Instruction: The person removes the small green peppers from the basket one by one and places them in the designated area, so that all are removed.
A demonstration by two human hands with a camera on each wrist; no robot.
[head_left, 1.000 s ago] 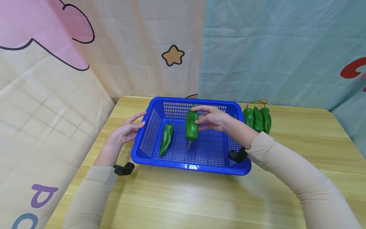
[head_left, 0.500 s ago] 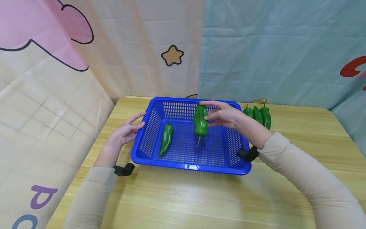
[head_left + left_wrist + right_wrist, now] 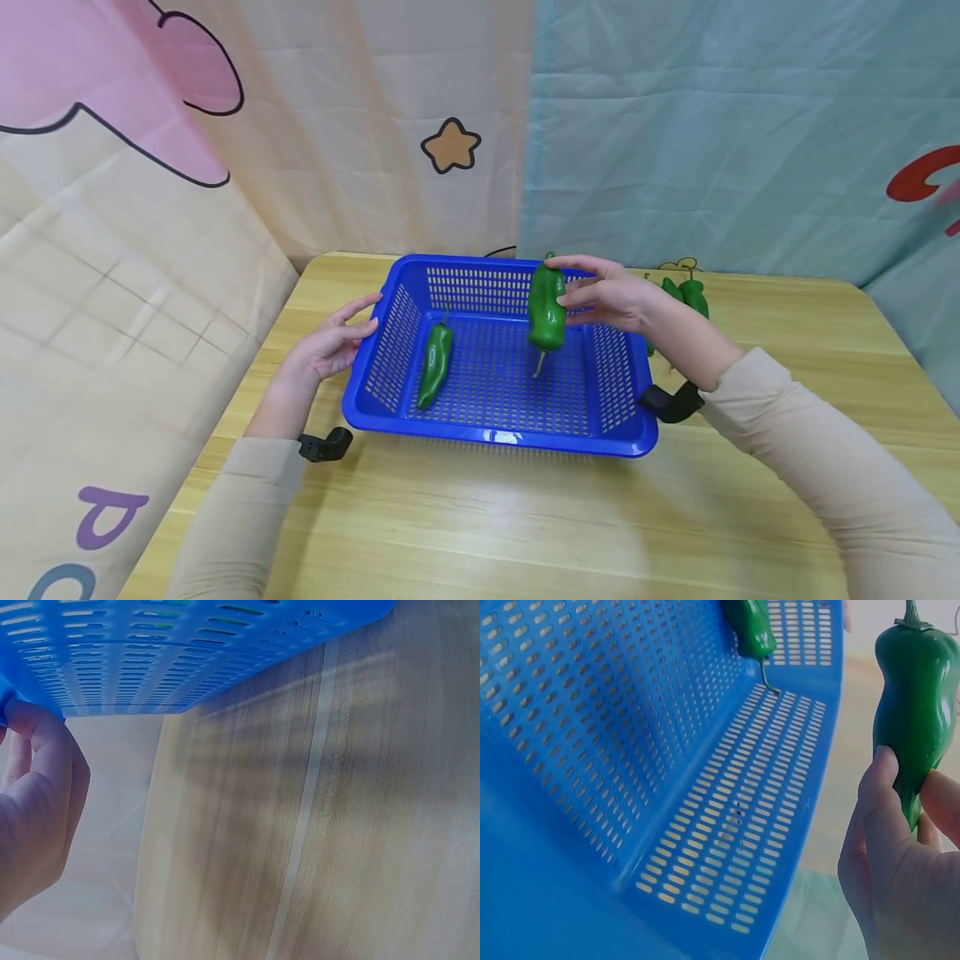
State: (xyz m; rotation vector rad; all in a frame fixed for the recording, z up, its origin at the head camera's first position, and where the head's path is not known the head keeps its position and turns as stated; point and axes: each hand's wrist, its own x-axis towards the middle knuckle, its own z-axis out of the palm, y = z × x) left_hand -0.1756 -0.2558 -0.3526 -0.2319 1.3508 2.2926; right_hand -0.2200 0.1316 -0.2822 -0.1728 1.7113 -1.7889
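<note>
My right hand pinches a long green pepper between thumb and fingers, above the right half of a blue plastic basket. In the head view its stem points down toward the viewer; the right wrist view shows the pepper beside the basket wall, gripped at its narrow end. Another green pepper lies on the left part of the basket floor. My left hand holds the basket's left rim, its fingertips at the edge; in the left wrist view that hand is partly cut off.
Several more green peppers lie on the wooden table right of the basket, partly hidden behind my right hand and forearm. Printed curtains hang behind and to the left of the table.
My right hand has carried its pepper rightward and slightly up across the basket, and now covers more of the peppers on the table. The left hand and the basket have stayed put.
</note>
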